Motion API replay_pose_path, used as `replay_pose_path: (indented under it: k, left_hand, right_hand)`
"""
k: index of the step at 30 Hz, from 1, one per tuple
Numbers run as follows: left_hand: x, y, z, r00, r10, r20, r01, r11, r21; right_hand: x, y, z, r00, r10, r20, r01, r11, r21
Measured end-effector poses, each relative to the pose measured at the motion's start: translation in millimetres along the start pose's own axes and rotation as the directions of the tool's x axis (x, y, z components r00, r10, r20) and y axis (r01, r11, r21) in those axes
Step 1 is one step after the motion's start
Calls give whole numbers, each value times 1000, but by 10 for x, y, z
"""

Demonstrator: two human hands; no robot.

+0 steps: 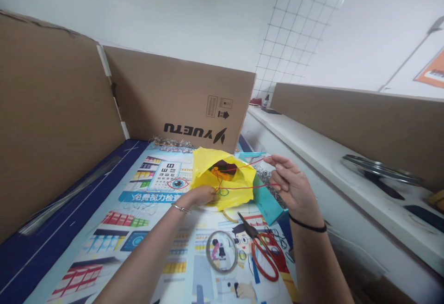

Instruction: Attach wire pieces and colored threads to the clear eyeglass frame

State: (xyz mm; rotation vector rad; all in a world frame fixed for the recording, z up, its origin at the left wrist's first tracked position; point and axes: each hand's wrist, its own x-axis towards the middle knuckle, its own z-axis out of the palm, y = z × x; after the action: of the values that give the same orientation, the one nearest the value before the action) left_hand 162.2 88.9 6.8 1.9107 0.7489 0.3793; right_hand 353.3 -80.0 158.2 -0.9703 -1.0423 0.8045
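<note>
A flat, matte brown cardboard panel point(52, 123) stands at the far left. The left hand point(204, 196) has its fingers clamped on the near side of a yellow bag point(239, 197), which sits on a smooth printed sheet point(183, 248). Thin and creased, the bag gapes, showing something dark and orange inside. Nearer lie a ring-shaped roll point(209, 260) and red-handled metal scissors point(254, 233). Farthest right, the right hand point(294, 186) has its fingers pinched on thin red string point(256, 187), two taut strands reaching the bag.
</note>
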Motion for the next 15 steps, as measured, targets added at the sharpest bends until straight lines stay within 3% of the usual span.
replay_pose_path:
  k: [4, 8, 12, 15]
  left_hand:
    - [-20, 57, 9, 993, -57, 102, 34, 976, 215]
    - [-44, 115, 13, 990, -101, 94, 69, 951, 302]
    - [-72, 157, -17, 992, -122, 33, 110, 964, 240]
    - [-83, 159, -41, 993, -116, -13, 116, 989, 89]
  right_hand:
    - [-37, -31, 82, 995, -89, 51, 88, 996, 19]
    - [-107, -51, 124, 994, -74, 83, 77, 997, -31]
    - [-134, -66, 99, 989, -14, 148, 29, 995, -98]
    - [-107, -107, 68, 984, -70, 161, 86, 992, -92]
